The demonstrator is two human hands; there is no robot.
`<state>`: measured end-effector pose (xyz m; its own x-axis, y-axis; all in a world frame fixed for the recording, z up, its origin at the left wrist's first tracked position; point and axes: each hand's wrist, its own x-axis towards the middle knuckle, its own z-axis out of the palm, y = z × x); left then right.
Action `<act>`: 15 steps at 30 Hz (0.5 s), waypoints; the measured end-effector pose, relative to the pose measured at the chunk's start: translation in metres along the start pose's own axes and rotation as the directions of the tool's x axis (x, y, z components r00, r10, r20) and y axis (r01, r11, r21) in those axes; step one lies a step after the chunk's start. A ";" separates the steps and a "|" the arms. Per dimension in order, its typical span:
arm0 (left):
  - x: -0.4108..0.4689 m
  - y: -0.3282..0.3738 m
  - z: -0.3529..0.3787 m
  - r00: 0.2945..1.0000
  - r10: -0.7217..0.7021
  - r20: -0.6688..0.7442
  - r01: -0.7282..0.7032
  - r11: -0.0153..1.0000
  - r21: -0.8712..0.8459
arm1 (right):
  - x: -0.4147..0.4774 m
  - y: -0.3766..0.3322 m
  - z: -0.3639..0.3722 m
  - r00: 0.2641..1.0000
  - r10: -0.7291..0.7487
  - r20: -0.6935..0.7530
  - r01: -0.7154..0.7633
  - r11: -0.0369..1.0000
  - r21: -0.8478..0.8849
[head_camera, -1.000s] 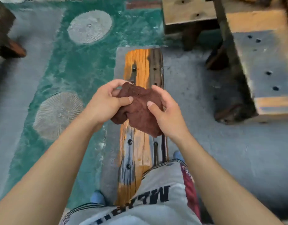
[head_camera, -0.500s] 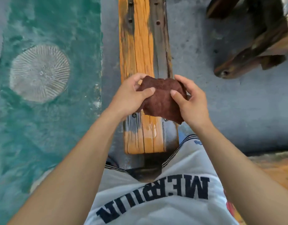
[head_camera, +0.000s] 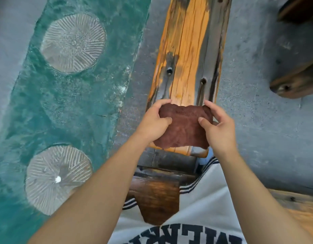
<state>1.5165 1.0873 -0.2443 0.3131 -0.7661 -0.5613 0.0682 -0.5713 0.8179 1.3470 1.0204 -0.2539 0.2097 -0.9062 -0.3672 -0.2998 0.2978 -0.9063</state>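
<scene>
A dark brown cloth (head_camera: 184, 128) is held between both hands over the near end of a worn orange-and-grey wooden bench (head_camera: 187, 50). My left hand (head_camera: 153, 123) grips the cloth's left edge, thumb on top and fingers curled behind. My right hand (head_camera: 218, 128) pinches its right edge the same way. The cloth is spread flatter and hangs down to the bench's near edge. Whether it touches the wood cannot be told.
The bench runs away from me over a grey concrete floor (head_camera: 266, 129). To the left lies a teal painted strip (head_camera: 64, 106) with two round ribbed discs (head_camera: 73, 43). Dark wooden pieces (head_camera: 296, 80) lie at the right. A brown wooden support (head_camera: 155, 196) stands below the bench end.
The view has tilted down and moved closer to the bench end. Both hands have pulled apart, stretching the bunched cloth wider and lowering it toward the bench.
</scene>
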 end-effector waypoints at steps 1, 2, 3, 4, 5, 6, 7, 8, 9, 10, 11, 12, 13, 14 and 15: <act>0.004 -0.018 0.001 1.000 -0.010 0.004 0.010 1.000 0.015 | -0.004 0.017 0.007 0.998 0.020 -0.065 -0.022 0.999 -0.026; 0.007 -0.034 0.002 1.000 -0.014 0.003 0.014 0.999 0.037 | -0.008 0.033 0.014 0.992 0.035 -0.125 -0.042 0.998 -0.053; 0.007 -0.052 0.005 1.000 -0.017 0.005 0.017 0.997 0.072 | -0.014 0.050 0.021 0.982 0.051 -0.181 -0.068 0.994 -0.088; 0.007 -0.067 0.008 1.000 -0.013 -0.003 0.014 0.993 0.117 | -0.020 0.065 0.028 0.971 0.068 -0.230 -0.098 0.988 -0.122; 0.006 -0.084 0.012 1.000 -0.005 -0.017 0.008 0.987 0.161 | -0.027 0.080 0.033 0.959 0.085 -0.272 -0.132 0.979 -0.157; 0.004 -0.097 0.016 0.999 0.005 -0.037 0.003 0.979 0.206 | -0.034 0.094 0.038 0.947 0.102 -0.304 -0.166 0.967 -0.191; 0.001 -0.109 0.019 0.999 0.002 -0.044 0.009 0.969 0.245 | -0.040 0.105 0.042 0.937 0.118 -0.330 -0.200 0.953 -0.227; -0.001 -0.121 0.024 0.999 -0.014 -0.035 0.023 0.963 0.270 | -0.044 0.115 0.044 0.926 0.130 -0.354 -0.230 0.939 -0.257; -0.004 -0.131 0.029 0.999 -0.031 -0.018 0.035 0.959 0.280 | -0.048 0.123 0.046 0.918 0.127 -0.375 -0.245 0.927 -0.286; -0.008 -0.140 0.033 0.999 -0.044 0.002 0.042 0.958 0.284 | -0.052 0.131 0.046 0.918 0.109 -0.380 -0.240 0.918 -0.316; -0.011 -0.147 0.037 0.999 -0.042 0.020 0.035 0.958 0.285 | -0.055 0.137 0.045 0.922 0.082 -0.378 -0.220 0.915 -0.338; -0.014 -0.153 0.041 0.999 -0.017 0.038 0.005 0.956 0.293 | -0.057 0.143 0.043 0.926 0.054 -0.373 -0.196 0.915 -0.353; -0.015 -0.157 0.045 0.998 0.019 0.052 -0.034 0.952 0.306 | -0.057 0.147 0.040 0.928 0.040 -0.371 -0.185 0.913 -0.364; -0.015 -0.162 0.048 0.996 0.060 0.059 -0.076 0.943 0.325 | -0.055 0.151 0.037 0.925 0.047 -0.377 -0.197 0.908 -0.370; -0.016 -0.165 0.051 0.993 0.094 0.068 -0.112 0.930 0.351 | -0.054 0.155 0.034 0.921 0.069 -0.383 -0.223 0.900 -0.375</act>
<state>1.4518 1.1781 -0.3768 0.2525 -0.8345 -0.4897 -0.3042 -0.5489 0.7786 1.3204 1.1256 -0.3817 -0.1841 -0.9293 -0.3202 -0.6654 0.3576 -0.6553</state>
